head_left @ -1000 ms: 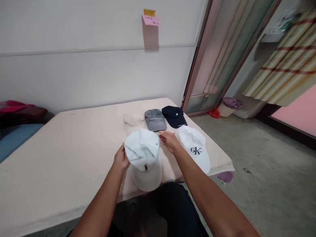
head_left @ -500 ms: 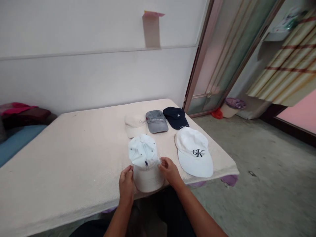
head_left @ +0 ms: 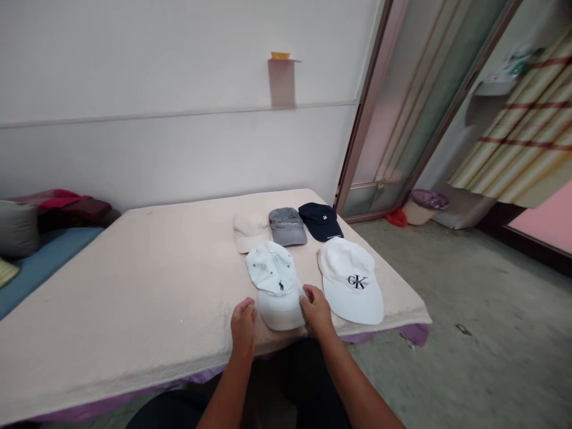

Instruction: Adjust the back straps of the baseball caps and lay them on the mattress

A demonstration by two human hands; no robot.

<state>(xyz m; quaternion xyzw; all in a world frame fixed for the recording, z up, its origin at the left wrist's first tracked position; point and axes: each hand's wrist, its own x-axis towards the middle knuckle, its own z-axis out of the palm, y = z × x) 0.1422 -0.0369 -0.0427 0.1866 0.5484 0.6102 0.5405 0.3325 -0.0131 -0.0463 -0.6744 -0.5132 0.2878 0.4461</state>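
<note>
A white cap with a small dark horse logo (head_left: pixel 274 280) lies on the cream bed cover (head_left: pixel 134 286), brim toward me. My right hand (head_left: pixel 316 307) pinches the right edge of its brim. Just left of the brim, a small gap away, my left hand (head_left: pixel 243 319) rests on the cover with loosely spread fingers and holds nothing. A white cap with a "CK" logo (head_left: pixel 351 280) lies right beside my right hand. Behind them stand a cream cap (head_left: pixel 248 231), a grey cap (head_left: pixel 287 226) and a navy cap (head_left: pixel 320 220) in a row.
The bed's front edge runs just under my hands, with its right corner near the CK cap. Pillows (head_left: pixel 18 229) and a blue mat (head_left: pixel 44 262) lie at the left. A sliding glass door (head_left: pixel 402 107), a purple basket (head_left: pixel 423 199) and concrete floor (head_left: pixel 491 310) are at the right.
The horse-logo cap came down from being held up and now lies flat on the cover. My hands slid from its crown to its brim, and my left hand has let go.
</note>
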